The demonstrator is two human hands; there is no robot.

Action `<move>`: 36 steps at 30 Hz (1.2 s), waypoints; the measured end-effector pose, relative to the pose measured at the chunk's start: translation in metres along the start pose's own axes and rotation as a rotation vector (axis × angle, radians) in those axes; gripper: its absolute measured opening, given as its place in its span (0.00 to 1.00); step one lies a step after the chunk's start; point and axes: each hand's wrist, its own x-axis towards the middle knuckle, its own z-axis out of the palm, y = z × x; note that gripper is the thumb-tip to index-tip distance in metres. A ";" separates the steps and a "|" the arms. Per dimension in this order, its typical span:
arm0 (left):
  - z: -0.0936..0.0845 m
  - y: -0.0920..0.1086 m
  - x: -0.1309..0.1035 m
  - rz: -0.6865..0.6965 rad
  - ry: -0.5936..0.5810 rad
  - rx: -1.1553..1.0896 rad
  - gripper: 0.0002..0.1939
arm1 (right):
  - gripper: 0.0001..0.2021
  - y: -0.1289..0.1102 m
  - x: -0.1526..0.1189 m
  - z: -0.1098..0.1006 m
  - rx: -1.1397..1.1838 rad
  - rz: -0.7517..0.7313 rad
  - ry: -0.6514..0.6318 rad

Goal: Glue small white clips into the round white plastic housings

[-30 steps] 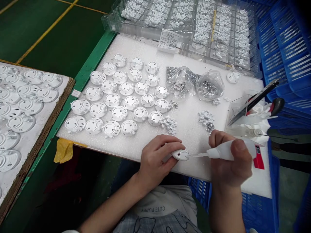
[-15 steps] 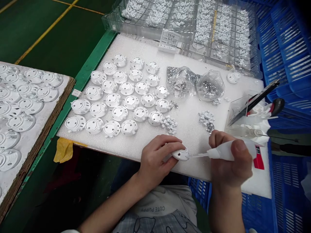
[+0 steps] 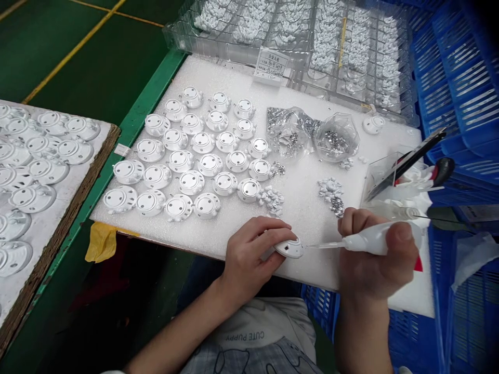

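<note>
At front edge of desk (image 3: 300,208), L hand (image 3: 253,249) pinches white round part (image 3: 289,249) betw. thumb & fingers; contact w/ desk cannot be told. R hand (image 3: 376,254) closed round white squeeze bottle (image 3: 364,241), approx. horiz., thumb on top; nozzle (image 3: 325,244) points at part, tip just beside its rim, small gap visible. Beyond L hand: small white pcs (image 3: 272,200), then rows of similar white discs (image 3: 191,182). Beyond R hand: second white pile (image 3: 329,188), metal bits (image 3: 337,207) adj. Clear bag (image 3: 336,137) w/ metal pcs farther back.
</note>
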 end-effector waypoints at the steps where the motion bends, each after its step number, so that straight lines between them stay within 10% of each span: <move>1: -0.001 0.000 0.000 0.001 -0.003 -0.003 0.08 | 0.33 0.000 0.001 0.000 0.012 -0.008 0.009; 18: -0.005 -0.004 0.006 0.066 -0.018 0.066 0.08 | 0.25 0.009 0.001 -0.015 -0.059 0.197 -0.161; 29: -0.004 -0.002 0.000 -0.013 0.078 -0.111 0.09 | 0.19 0.007 0.001 -0.017 -0.170 0.039 0.056; 36: -0.007 -0.004 -0.001 -0.013 0.070 -0.213 0.05 | 0.16 -0.018 0.014 -0.002 -0.801 -0.089 -0.073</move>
